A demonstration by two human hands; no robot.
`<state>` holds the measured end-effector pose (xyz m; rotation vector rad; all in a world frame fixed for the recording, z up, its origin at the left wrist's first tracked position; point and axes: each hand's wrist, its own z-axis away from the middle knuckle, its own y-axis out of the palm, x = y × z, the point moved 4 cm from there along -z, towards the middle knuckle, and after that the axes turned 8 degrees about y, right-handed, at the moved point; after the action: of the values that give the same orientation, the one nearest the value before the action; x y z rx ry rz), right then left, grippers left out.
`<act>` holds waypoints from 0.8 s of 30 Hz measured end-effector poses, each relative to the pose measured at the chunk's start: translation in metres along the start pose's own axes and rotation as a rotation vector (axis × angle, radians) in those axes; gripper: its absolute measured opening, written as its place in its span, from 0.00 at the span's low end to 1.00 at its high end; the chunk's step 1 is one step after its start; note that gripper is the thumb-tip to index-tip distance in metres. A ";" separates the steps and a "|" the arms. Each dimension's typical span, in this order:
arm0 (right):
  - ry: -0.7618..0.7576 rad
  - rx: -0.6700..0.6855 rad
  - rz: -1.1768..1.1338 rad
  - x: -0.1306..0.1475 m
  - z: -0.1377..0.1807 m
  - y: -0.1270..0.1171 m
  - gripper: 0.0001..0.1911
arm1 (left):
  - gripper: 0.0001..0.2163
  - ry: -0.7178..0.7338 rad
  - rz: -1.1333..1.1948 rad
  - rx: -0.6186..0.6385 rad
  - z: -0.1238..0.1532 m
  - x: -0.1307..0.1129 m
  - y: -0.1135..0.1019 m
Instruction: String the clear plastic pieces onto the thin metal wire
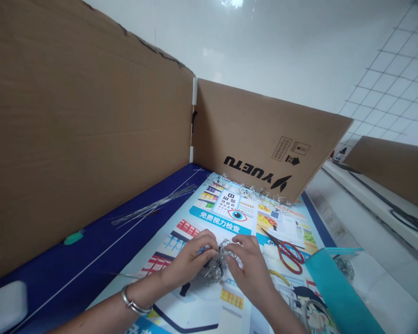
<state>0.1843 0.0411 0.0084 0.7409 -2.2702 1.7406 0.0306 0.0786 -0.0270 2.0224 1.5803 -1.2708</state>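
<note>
A small tangled bunch of thin, shiny wire loops with dark bits lies on the printed poster between my two hands. My left hand, with a silver bangle at the wrist, pinches thumb and forefinger at the top of this bunch. From the other side, my right hand curls its fingers and thumb onto the loops at the bunch's upper right. The exact strand in each pinch is too fine to make out. To the right of my right hand lie red-handled scissors, blades pointing away to the left.
Cardboard walls stand at the left and back. A bundle of straight wires lies on the blue mat, left. Several small wire pieces line the back wall's foot. A teal-edged clear bag sits right; a white case lies near left.
</note>
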 end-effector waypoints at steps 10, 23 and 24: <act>0.016 -0.003 -0.019 0.001 0.002 0.012 0.10 | 0.06 0.042 -0.177 0.105 0.005 0.002 0.007; 0.171 0.000 -0.515 -0.027 -0.002 0.024 0.06 | 0.07 0.051 -0.454 0.119 0.000 -0.010 0.008; 0.161 -0.022 -0.512 -0.026 -0.002 0.024 0.06 | 0.07 0.048 -0.470 0.119 -0.001 -0.010 0.008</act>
<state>0.1943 0.0550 -0.0229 1.0253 -1.7861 1.4676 0.0382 0.0695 -0.0210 1.8163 2.1366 -1.5122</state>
